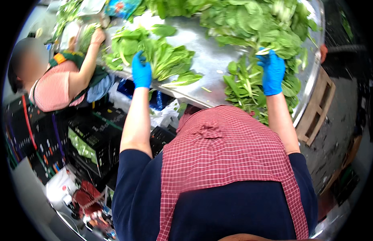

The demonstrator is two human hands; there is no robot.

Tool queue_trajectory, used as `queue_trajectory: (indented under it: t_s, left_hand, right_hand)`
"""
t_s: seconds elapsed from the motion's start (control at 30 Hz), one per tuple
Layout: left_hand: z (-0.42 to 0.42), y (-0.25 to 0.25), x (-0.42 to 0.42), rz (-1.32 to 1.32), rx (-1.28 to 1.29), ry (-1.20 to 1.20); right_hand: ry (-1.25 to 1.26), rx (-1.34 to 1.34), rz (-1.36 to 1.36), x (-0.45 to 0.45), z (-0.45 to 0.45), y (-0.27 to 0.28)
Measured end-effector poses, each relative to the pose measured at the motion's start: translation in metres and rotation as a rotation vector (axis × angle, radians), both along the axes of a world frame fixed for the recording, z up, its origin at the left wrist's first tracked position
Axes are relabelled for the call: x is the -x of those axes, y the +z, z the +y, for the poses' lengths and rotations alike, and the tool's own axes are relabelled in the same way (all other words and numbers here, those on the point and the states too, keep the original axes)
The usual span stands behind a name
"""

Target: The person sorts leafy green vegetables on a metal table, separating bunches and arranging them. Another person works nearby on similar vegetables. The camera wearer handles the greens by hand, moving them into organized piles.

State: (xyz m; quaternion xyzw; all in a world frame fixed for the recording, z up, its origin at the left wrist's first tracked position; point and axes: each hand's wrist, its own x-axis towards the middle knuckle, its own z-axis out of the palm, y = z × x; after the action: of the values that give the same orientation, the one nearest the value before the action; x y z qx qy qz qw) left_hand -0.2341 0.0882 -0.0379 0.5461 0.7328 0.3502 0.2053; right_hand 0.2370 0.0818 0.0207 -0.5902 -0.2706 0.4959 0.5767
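My left hand [141,70], in a blue glove, is at the near edge of the metal table [198,55], beside a spread bunch of leafy greens [165,58]; whether its fingers grip any leaf cannot be told. To the right, my right hand [271,72], gloved in blue too, has its fingers curled at pale stems at the edge of a large heap of leafy greens [249,18]. Below and left of that hand lies a looser pile of greens [243,81]. Small leaf scraps rest on the metal between the piles.
A co-worker [58,81] stands close on the left, a hand at other greens. Black plastic crates [90,138] are stacked behind that person. White plastic bags [165,116] hang under the table's near edge. A wooden pallet [317,105] is at the right.
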Motion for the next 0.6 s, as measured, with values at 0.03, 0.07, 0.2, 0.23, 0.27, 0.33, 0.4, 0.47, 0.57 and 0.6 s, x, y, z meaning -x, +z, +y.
queue_trajectory:
  t_s: [0.03, 0.07, 0.2, 0.23, 0.27, 0.33, 0.4, 0.47, 0.57, 0.6]
  left_hand:
    - [-0.005, 0.0, 0.004, -0.021, -0.017, -0.049]
    - [-0.011, -0.008, 0.015, 0.005, -0.071, -0.089]
    - [-0.01, 0.043, -0.022, 0.356, -0.193, -0.081]
    - [-0.01, 0.056, -0.043, 0.324, -0.209, -0.078]
    - [-0.01, 0.053, -0.059, 0.162, -0.291, -0.123]
    - [-0.014, 0.068, -0.119, -0.131, -0.212, -0.308]
    - [-0.025, 0.096, -0.183, -0.362, 0.028, -0.55]
    - [-0.034, 0.104, -0.233, -0.852, 0.297, -0.604]
    - [-0.04, 0.088, -0.26, -1.285, 0.572, -0.472]
    - [-0.039, 0.082, -0.262, -1.274, 0.558, -0.467]
  right_hand:
    - [0.031, -0.012, 0.019, 0.001, -0.007, 0.001]
    - [0.081, -0.02, 0.024, 0.004, -0.013, 0.006]
    - [0.118, -0.052, 0.148, 0.015, -0.032, 0.017]
    - [0.171, -0.067, 0.171, 0.018, -0.035, 0.019]
    - [0.195, -0.065, 0.177, 0.022, -0.039, 0.026]
    - [0.281, -0.054, 0.255, 0.024, -0.048, 0.028]
    - [0.346, -0.023, 0.359, 0.03, -0.055, 0.035]
    - [0.398, 0.035, 0.492, 0.035, -0.061, 0.045]
    - [0.541, 0.122, 0.643, 0.03, -0.069, 0.043]
    - [0.5, 0.116, 0.612, 0.032, -0.072, 0.044]
